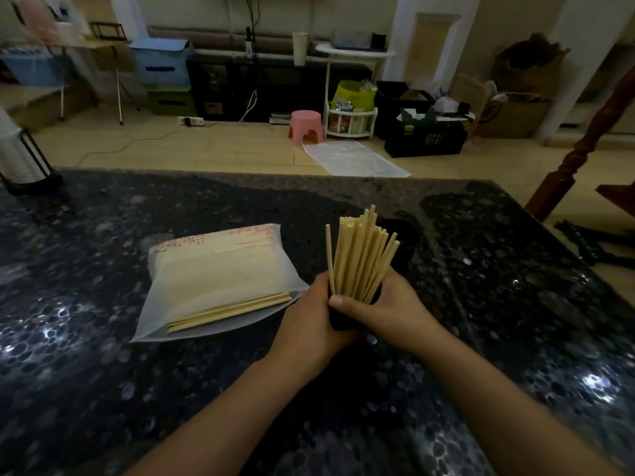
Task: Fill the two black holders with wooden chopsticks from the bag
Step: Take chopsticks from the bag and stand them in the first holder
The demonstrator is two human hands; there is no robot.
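Head view: left hand (314, 316) and right hand (385, 305), each grip closed around one black holder (338, 319) packed with upright chopsticks (360, 255). Second holder (402, 242) stands just behind; bag (213, 276) lies left on the bench (103, 389).

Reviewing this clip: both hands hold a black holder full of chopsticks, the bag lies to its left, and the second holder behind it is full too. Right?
Not quite. The head view shows the second holder behind it with no chopsticks standing in it. The rest holds: the left hand and right hand hold the black holder full of chopsticks, and the bag lies to its left.
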